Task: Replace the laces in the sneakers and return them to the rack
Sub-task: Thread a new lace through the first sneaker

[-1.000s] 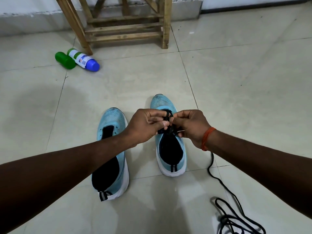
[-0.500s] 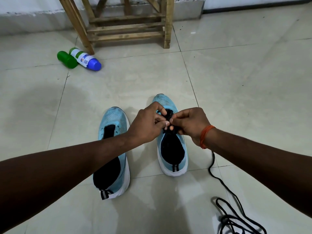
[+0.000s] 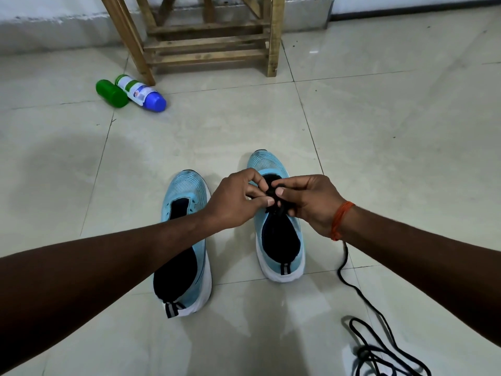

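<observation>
Two light-blue sneakers stand side by side on the tiled floor, long axes running away from the person, toes toward the wooden rack and heels nearest. The left sneaker sits slightly closer to the person than the right sneaker. Both arms reach forward and the hands meet over the right sneaker's throat. The left hand has curled fingers, thumb and forefinger pinching the black lace; the right hand, an orange thread band on its wrist, pinches it from the other side. One lace trails from beneath that wrist to a loose tangle on the floor. Two bottles, a green bottle and a blue-capped bottle, lie by the rack's leg.
</observation>
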